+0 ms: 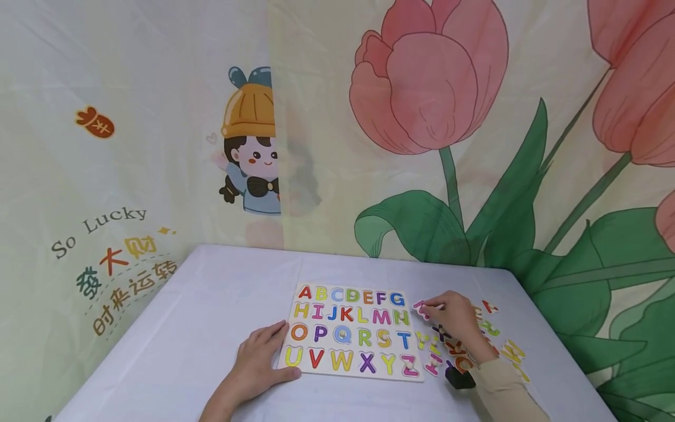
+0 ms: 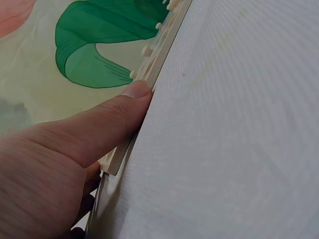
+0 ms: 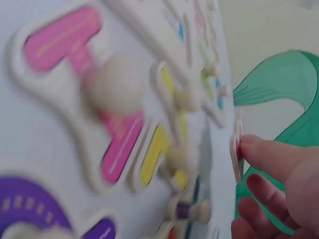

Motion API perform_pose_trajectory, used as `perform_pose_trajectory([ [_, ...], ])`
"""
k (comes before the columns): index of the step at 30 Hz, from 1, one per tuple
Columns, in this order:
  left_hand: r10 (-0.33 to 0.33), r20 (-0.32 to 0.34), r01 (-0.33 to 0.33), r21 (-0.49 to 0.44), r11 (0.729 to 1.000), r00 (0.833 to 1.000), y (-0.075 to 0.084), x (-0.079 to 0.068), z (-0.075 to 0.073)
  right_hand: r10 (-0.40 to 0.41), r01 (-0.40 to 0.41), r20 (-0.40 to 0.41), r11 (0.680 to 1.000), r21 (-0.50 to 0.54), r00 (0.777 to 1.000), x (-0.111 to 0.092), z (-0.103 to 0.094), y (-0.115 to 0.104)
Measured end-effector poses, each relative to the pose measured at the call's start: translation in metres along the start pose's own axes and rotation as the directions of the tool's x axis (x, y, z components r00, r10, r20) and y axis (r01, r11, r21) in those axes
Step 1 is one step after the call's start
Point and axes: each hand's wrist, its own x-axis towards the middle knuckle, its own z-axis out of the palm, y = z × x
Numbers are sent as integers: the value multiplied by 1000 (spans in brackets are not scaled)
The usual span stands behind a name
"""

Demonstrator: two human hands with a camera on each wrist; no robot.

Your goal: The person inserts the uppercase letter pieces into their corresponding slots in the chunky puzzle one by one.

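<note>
A wooden alphabet puzzle board (image 1: 354,347) lies on the table, with colored letters in rows and knobbed pieces in some places. My left hand (image 1: 258,357) rests against its near left corner, the thumb along the front edge and the fingers by the left side. In the left wrist view the thumb (image 2: 112,117) presses the board's edge. My right hand (image 1: 456,316) pinches a pink letter piece (image 3: 238,149) just right of the board, above the table. Its exact letter cannot be made out. Beneath the right arm lie several loose letter pieces, including a pink I-shaped one (image 3: 62,42) with a round knob.
The white-covered table (image 1: 184,328) extends left of the board. Loose pieces, such as a yellow one (image 1: 511,351), spread right of the right hand and partly under the arm. A black object (image 1: 460,378) sits by the right wrist. A printed curtain (image 1: 327,234) hangs behind.
</note>
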Motion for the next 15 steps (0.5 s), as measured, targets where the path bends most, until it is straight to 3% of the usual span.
perform_pose_trajectory([
  [6, -8, 3, 8, 3, 1000, 1000, -1, 0, 0, -105, 102, 76, 993, 52, 991, 1, 0, -22],
  [15, -3, -2, 3, 2, 1000, 1000, -1, 0, 1, -183, 169, 139, 980, 108, 973, 8, 17, -37],
])
